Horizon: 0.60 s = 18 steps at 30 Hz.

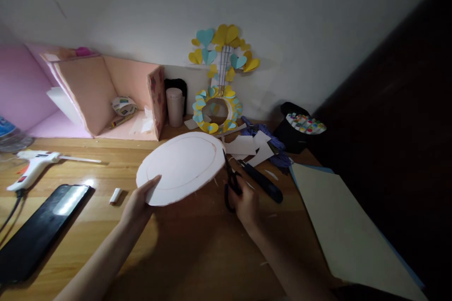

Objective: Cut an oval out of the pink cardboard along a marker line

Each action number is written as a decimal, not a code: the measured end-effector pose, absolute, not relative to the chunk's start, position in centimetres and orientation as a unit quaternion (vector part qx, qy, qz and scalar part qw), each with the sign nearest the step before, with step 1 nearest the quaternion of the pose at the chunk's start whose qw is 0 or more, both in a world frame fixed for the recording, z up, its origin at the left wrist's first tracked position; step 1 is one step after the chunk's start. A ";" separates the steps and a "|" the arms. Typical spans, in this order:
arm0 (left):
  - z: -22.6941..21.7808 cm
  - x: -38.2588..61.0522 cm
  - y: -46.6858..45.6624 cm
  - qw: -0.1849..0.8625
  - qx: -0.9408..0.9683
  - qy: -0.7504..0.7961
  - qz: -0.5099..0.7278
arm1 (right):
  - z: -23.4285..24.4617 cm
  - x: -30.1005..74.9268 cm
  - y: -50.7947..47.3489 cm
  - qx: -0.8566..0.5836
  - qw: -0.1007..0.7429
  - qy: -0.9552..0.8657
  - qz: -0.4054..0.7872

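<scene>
Between thumb and fingers, my left hand [139,202] grips the near left edge of a white cardboard disc [183,164]. A pencil-like oval line runs inside the disc's rim. My right hand [246,200] is closed round the handles of black scissors [232,181]. Their blades point up and away, right at the disc's right edge; whether they bite into it I cannot tell. Just right of that hand lies a dark box cutter [263,181]. White paper offcuts [243,146] are scattered behind the scissors.
A white glue gun [35,164], a black phone [42,230] and a small white block [116,195] lie on the left. Pink boxes [88,94], a tumbler [174,107] and a yellow-and-blue heart decoration [222,80] stand at the wall. Cream sheets [353,225] lie right.
</scene>
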<state>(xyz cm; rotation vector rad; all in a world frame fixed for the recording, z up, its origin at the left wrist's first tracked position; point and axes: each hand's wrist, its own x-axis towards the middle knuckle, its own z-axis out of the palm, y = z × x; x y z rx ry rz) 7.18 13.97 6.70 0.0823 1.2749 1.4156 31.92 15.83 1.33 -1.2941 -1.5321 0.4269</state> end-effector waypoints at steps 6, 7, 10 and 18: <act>6.0 6.4 14.0 0.552 0.086 0.531 0.637 | 2.2 31.7 16.1 -0.534 0.522 -0.602 0.283; 5.9 6.1 14.0 0.540 0.107 0.528 0.646 | 2.4 31.9 16.4 -0.536 0.530 -0.587 0.295; 5.8 5.1 14.0 0.538 0.159 0.531 0.635 | 3.0 32.8 17.5 -0.545 0.564 -0.513 0.349; 6.7 4.8 13.4 0.604 0.212 0.541 0.545 | 3.3 35.3 18.7 -0.491 0.538 -0.452 0.515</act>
